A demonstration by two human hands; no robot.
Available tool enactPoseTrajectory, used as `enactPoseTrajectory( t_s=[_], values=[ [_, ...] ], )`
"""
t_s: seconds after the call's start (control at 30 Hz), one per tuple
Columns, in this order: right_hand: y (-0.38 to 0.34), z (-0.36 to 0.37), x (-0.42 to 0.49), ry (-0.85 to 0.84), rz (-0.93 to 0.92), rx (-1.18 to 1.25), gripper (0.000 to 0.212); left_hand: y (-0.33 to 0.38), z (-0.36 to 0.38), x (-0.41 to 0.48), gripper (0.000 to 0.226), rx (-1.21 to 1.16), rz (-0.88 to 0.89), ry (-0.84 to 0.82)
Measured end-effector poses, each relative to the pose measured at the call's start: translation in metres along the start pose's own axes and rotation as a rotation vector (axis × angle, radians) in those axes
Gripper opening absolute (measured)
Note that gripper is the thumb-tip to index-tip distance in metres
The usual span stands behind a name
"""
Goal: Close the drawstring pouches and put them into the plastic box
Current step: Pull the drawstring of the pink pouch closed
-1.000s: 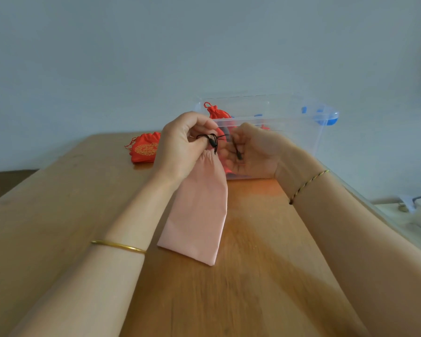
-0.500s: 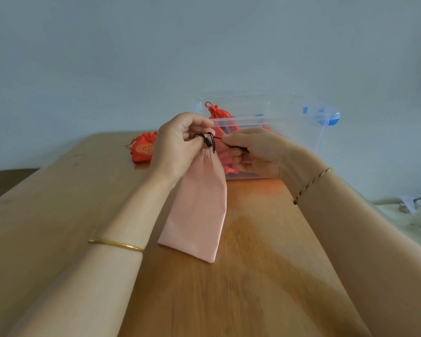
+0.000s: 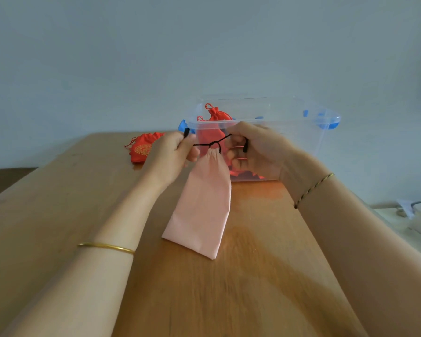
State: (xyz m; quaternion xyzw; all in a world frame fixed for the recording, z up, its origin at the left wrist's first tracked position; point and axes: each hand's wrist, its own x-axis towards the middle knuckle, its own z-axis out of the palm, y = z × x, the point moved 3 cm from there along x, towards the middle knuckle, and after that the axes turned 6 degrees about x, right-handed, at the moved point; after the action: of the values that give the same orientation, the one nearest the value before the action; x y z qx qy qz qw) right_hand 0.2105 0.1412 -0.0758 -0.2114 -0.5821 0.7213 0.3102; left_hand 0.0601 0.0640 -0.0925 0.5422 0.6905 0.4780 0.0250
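A long pink drawstring pouch (image 3: 202,205) hangs above the wooden table, its mouth gathered tight at the top. Its black drawstring (image 3: 214,143) runs out to both sides. My left hand (image 3: 171,155) pinches the left cord end and my right hand (image 3: 255,152) pinches the right cord end, with the hands apart and the cord taut between them. Just behind my hands stands the clear plastic box (image 3: 297,132) with blue latches, holding red pouches (image 3: 216,115). Another red pouch (image 3: 142,149) with gold embroidery lies on the table left of the box.
The wooden table (image 3: 46,203) runs to a pale wall behind the box. Off the table's right edge sits a lower white surface with a small grey object (image 3: 408,207). A bracelet is on each of my wrists.
My hands have pulled apart sideways, each drawing a cord end outward. The pouch mouth has cinched into a tight gather and the cord now stretches between my hands.
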Motion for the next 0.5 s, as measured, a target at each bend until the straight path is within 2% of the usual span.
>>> enactPoseTrajectory(
  t_s=[0.1,0.2,0.23,0.3,0.4,0.5],
  values=[
    [-0.004,0.009,-0.004,-0.113,-0.103,0.076,0.025,-0.006,-0.001,0.001,0.039,0.133,-0.060,-0.018],
    [-0.003,0.014,-0.006,-0.174,-0.096,0.079,0.043,-0.009,0.000,0.002,0.041,0.060,-0.167,-0.033],
    [0.000,0.015,-0.006,-0.168,-0.083,0.036,0.044,-0.009,0.000,0.002,0.040,-0.040,-0.230,-0.016],
    [0.004,0.015,-0.006,-0.135,-0.060,-0.060,0.037,-0.004,-0.002,0.001,0.037,-0.386,-0.359,-0.005],
    [0.009,0.016,-0.005,-0.101,-0.054,-0.142,0.034,0.010,-0.002,-0.001,0.041,-0.849,-0.414,-0.069],
    [0.009,0.016,-0.004,-0.076,-0.085,-0.264,0.035,0.017,-0.001,-0.003,0.041,-0.882,-0.411,-0.091]
  ],
)
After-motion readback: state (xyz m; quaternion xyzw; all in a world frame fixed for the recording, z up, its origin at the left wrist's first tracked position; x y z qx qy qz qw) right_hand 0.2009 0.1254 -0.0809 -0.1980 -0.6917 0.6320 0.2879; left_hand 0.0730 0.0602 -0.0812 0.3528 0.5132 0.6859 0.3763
